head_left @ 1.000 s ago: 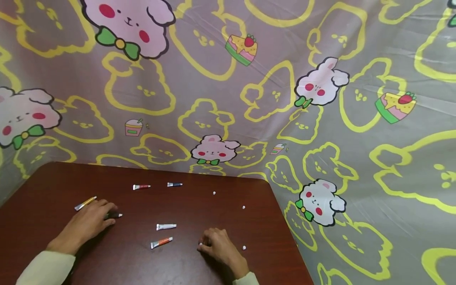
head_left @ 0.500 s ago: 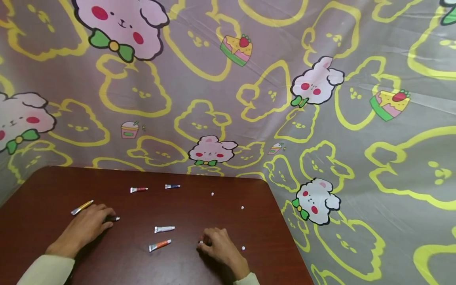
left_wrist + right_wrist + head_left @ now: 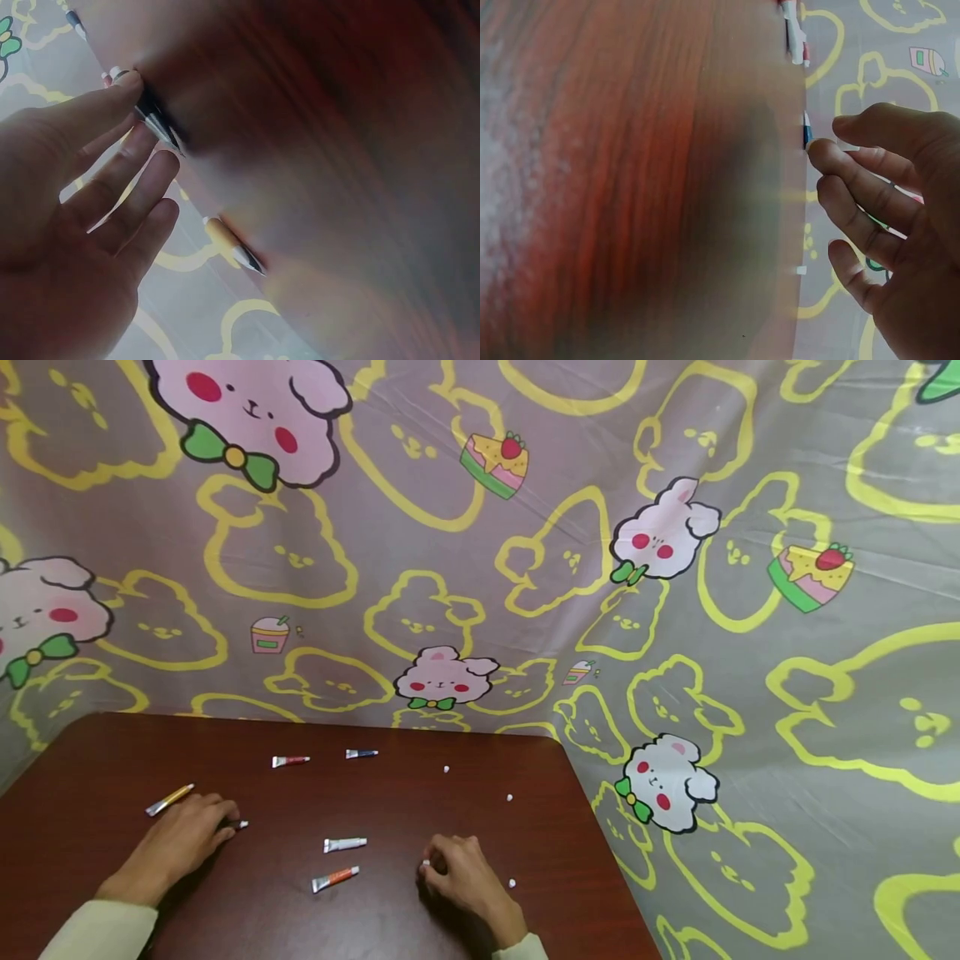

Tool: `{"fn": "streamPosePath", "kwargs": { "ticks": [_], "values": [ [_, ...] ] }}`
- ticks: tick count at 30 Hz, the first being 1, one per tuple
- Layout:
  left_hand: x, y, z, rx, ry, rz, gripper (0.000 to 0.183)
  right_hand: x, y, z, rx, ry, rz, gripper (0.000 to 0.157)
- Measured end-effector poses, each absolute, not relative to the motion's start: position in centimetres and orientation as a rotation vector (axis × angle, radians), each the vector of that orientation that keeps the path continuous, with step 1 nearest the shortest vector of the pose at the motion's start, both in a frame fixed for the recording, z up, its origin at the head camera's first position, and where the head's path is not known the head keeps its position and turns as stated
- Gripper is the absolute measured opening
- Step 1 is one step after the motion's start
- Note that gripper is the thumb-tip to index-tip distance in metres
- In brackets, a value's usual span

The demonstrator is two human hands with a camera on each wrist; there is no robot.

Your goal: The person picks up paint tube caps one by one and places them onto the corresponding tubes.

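My left hand (image 3: 180,837) pinches a black paint tube (image 3: 152,112) near its white tip, close over the table; in the head view the fingers hide most of this tube. Beside that hand lies a yellow paint tube (image 3: 170,799). With thumb and fingertips my right hand (image 3: 468,875) holds a small white cap (image 3: 426,862), mostly hidden by the fingers. Between the hands lie a white paint tube (image 3: 345,844) and an orange paint tube (image 3: 335,879).
Farther back on the brown table (image 3: 405,802) lie a red paint tube (image 3: 290,762) and a blue paint tube (image 3: 362,754). To the right are small white caps (image 3: 509,797), three in all. A patterned curtain (image 3: 450,552) hangs behind the table.
My right hand has shifted slightly upward in the view with the white cap. The left hand keeps hold of the black tube, covering more of it now. The head view has tilted slightly.
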State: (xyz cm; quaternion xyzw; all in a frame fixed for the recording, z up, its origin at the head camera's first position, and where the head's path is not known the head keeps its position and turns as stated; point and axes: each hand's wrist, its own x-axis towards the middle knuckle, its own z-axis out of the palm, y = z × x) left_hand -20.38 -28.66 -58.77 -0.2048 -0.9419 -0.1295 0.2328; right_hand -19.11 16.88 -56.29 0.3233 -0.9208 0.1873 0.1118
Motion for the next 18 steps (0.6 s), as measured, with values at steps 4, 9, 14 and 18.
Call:
{"fn": "streamPosePath", "kwargs": {
  "ticks": [4,9,14,18],
  "values": [
    [-20.38,-28.65,-58.99,-0.57,-2.548,-0.347,0.031,-19.24,16.81,-56.34,0.955,-2.693,0.57,0.015],
    [-20.25,-28.55,-58.98,-0.578,-2.514,-0.323,0.032,-19.28,16.65,-56.36,0.96,-2.687,0.588,0.015],
    [-20.14,-28.24,-58.54,-0.609,-2.474,-0.315,0.032,-19.2,16.47,-56.11,0.951,-2.699,0.613,0.015],
    [-20.12,-27.9,-58.11,-0.619,-2.461,-0.316,0.032,-19.33,16.33,-56.17,0.951,-2.697,0.61,0.014]
  ]
}}
